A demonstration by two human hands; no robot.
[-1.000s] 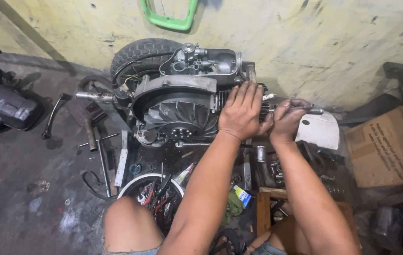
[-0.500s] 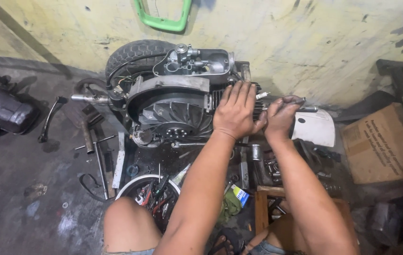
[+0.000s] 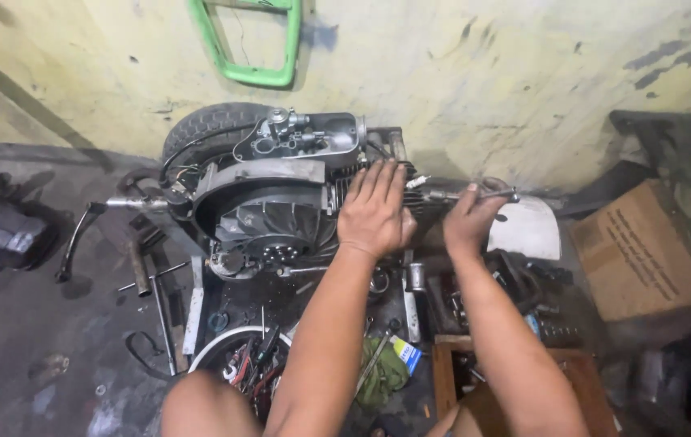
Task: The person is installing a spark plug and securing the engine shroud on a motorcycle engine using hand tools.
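- My left hand lies palm down in the middle of the frame, fingers spread wide and flat on the finned part of the engine; it grips nothing.
- My right hand sits just to the right of it, closed around the handle of a metal wrench that lies level, its tip pointing left toward the engine.
- The engine rests on the floor against the wall, centre-left of the frame, with its round fan cover facing me and a tyre behind it at the upper left.
- A white plate lies just right of my right hand, partly behind it.
- A cardboard box stands at the right edge.
- A green frame hangs on the wall at the top.
- Loose tools lie scattered on the floor at the lower left, and a bowl of small parts sits by my knee near the bottom.
- A green rag lies at the bottom centre.
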